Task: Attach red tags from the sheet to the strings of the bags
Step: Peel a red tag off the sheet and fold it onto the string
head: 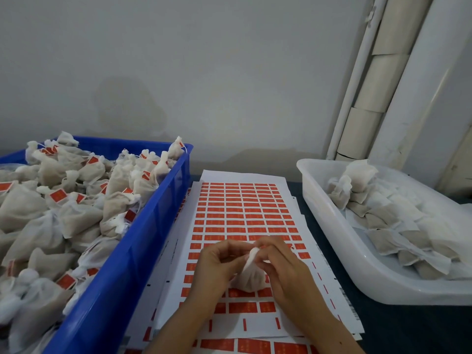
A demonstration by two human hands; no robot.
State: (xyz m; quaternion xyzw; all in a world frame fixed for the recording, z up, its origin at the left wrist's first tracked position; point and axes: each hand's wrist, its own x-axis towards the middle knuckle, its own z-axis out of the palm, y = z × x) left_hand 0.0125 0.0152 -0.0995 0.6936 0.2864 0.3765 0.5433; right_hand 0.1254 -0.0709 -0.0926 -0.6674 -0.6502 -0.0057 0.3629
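A small white cloth bag (249,275) stands on the sheet of red tags (242,213) in front of me. My left hand (217,267) and my right hand (278,264) both pinch the gathered neck of the bag near its top. The string itself is hidden by my fingers, and no tag shows between them. The sheet lies on a stack of similar sheets, with several rows of red tags and some bare spots near my hands.
A blue crate (132,251) on the left is heaped with tagged bags. A white tray (357,264) on the right holds untagged bags. White rolls (378,85) lean against the wall behind the tray. The table top (398,328) is dark.
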